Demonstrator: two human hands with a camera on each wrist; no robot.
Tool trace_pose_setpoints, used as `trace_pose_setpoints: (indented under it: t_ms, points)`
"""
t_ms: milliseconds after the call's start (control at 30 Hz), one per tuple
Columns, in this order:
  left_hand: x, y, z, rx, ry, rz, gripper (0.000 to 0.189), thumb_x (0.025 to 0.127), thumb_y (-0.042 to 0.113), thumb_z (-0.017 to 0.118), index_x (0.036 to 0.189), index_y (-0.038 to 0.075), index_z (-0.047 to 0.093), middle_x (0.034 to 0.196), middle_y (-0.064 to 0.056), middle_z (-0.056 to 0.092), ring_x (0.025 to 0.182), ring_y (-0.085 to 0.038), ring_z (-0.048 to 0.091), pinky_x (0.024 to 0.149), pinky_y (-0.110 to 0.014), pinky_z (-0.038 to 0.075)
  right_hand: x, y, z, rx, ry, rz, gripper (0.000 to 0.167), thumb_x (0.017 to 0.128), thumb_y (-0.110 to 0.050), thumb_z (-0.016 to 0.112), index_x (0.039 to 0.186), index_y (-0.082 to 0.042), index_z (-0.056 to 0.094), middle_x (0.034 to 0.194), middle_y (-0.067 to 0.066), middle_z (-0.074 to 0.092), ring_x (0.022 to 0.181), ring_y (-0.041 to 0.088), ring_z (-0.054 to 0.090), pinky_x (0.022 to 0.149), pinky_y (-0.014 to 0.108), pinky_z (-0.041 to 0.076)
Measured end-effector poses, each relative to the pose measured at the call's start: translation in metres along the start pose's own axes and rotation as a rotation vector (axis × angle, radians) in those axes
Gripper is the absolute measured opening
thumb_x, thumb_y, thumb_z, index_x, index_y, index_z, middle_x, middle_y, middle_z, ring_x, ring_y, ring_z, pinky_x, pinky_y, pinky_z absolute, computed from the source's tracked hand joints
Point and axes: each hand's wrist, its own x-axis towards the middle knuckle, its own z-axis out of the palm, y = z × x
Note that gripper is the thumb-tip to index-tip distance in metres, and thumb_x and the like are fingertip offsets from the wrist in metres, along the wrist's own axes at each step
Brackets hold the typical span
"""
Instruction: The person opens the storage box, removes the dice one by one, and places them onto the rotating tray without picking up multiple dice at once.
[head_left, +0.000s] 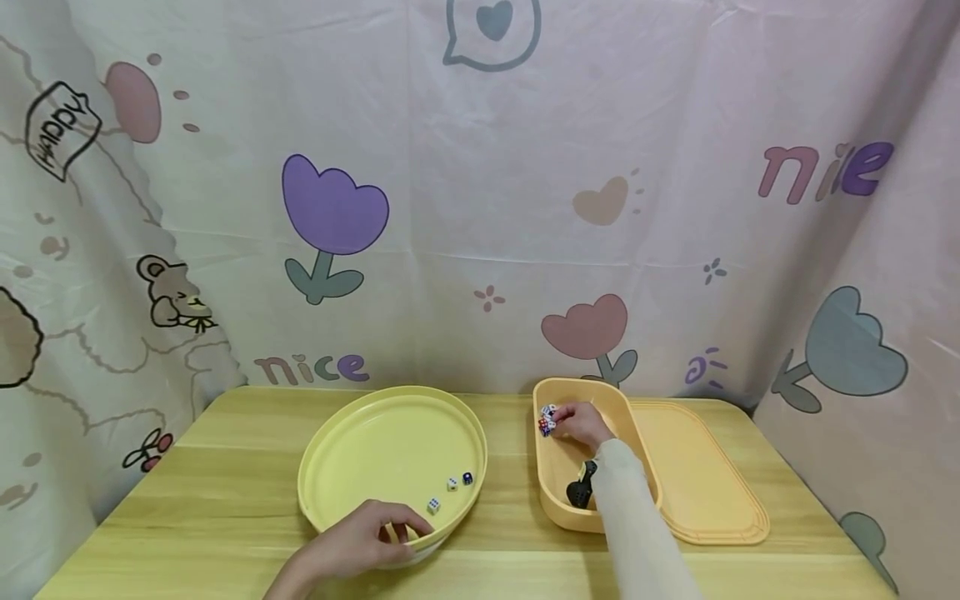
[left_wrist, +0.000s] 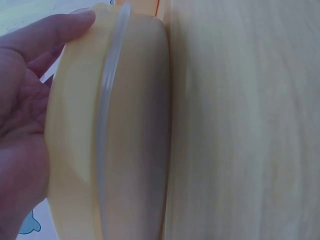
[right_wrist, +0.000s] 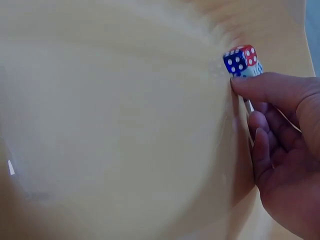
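dice cluster, red, blue and white, inside orange box, by its left wall toward the far end. right hand touches it, fingers close together; pinching or not, cannot tell. left hand grips near rim of round yellow tray. in tray: two white dice, one dark blue die.
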Motion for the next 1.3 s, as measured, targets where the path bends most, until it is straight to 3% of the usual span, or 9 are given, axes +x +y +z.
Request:
trace_pose_setpoints:
  t_ms: [400, 733, 867, 1000, 1300]
  points:
    - [0.002, -0.002, 0.003, -0.014, -0.012, 0.016, 0.018, 0.090, 0.005, 0.066, 0.107, 0.002, 0.070, 0.101, -0.001, 0.068, 0.083, -0.003, 0.057, 0.066, -0.026, 0.051, -0.004, 0.003, -0.017, 0.059, -0.106, 0.029, 0.016, 0.074, 0.007, 0.074, 0.088, 0.008, 0.067, 0.082, 0.007, 0.064, 0.074, 0.017, 0.054, 0.063, 0.024, 0.045]
    - [0.002, -0.001, 0.003, -0.003, -0.002, 0.003, 0.018, 0.090, 0.006, 0.066, 0.107, 0.003, 0.070, 0.098, 0.001, 0.067, 0.082, -0.004, 0.056, 0.066, -0.025, 0.051, -0.004, -0.008, -0.032, -0.008, -0.195, -0.138, 0.020, 0.079, 0.006, 0.067, 0.098, 0.011, 0.067, 0.085, 0.006, 0.065, 0.073, 0.014, 0.055, 0.067, 0.030, 0.049]
    - [0.002, 0.000, 0.002, -0.007, 0.000, -0.004, 0.018, 0.090, 0.006, 0.066, 0.107, 0.003, 0.070, 0.098, 0.001, 0.067, 0.082, -0.004, 0.056, 0.066, -0.025, 0.050, -0.004, -0.021, -0.036, -0.032, -0.184, -0.211, 0.017, 0.079, 0.005, 0.068, 0.095, 0.010, 0.067, 0.086, 0.010, 0.067, 0.077, 0.014, 0.057, 0.071, 0.029, 0.049]
    - [0.001, 0.000, 0.002, -0.013, -0.001, -0.002, 0.018, 0.090, 0.006, 0.066, 0.107, 0.002, 0.070, 0.099, 0.000, 0.067, 0.083, -0.004, 0.056, 0.066, -0.026, 0.050, -0.006, -0.036, -0.039, -0.057, -0.151, -0.225, 0.015, 0.079, 0.002, 0.070, 0.092, 0.007, 0.067, 0.085, 0.011, 0.066, 0.078, 0.015, 0.058, 0.071, 0.027, 0.049]
    - [0.000, 0.001, 0.000, -0.011, 0.002, -0.009, 0.018, 0.089, 0.006, 0.066, 0.107, 0.003, 0.070, 0.098, 0.001, 0.067, 0.083, -0.004, 0.056, 0.066, -0.025, 0.050, -0.030, -0.075, -0.045, -0.058, -0.088, -0.355, 0.009, 0.082, -0.006, 0.070, 0.090, -0.002, 0.070, 0.080, 0.004, 0.063, 0.075, 0.016, 0.056, 0.065, 0.028, 0.048]
